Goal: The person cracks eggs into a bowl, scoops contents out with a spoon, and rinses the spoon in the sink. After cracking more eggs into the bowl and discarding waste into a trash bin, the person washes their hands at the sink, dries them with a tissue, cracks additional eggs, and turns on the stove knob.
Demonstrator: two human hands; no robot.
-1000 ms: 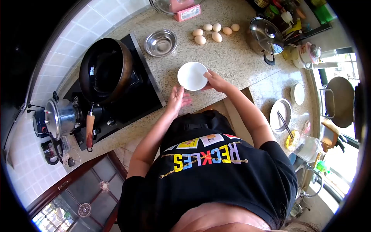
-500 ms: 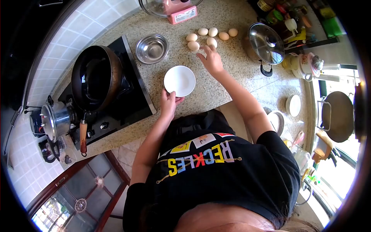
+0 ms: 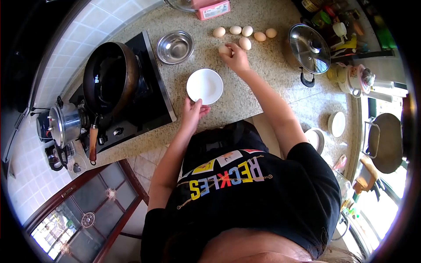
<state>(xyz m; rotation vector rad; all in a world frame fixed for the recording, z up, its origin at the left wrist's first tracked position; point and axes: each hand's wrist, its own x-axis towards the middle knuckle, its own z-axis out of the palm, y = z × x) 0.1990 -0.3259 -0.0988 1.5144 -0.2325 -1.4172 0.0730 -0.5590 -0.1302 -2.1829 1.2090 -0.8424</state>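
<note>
A white bowl (image 3: 205, 84) sits on the counter in front of me. My left hand (image 3: 193, 113) grips its near edge, thumb over the rim and fingers along the outside. Farther forward, my right hand (image 3: 237, 59) has its thumb and fingertips closed around an egg (image 3: 224, 50), which they partly cover. Just beyond that hand lie several loose pale-brown eggs (image 3: 245, 43) in a rough cluster. To the left of them, behind the bowl, stands a shiny metal bowl (image 3: 175, 47) with nothing visible inside.
On the left, a dark wok (image 3: 109, 83) rests on the black stove (image 3: 151, 105), beside a metal pressure cooker (image 3: 66, 125). A glass-lidded pot (image 3: 309, 49) stands on the right. A pink box (image 3: 213, 9) is at the back of the speckled counter (image 3: 267, 65).
My right hand has shifted to the nearest left egg and closed its fingers on it. My left hand stays at the white bowl's rim. The whole view has shifted slightly.
</note>
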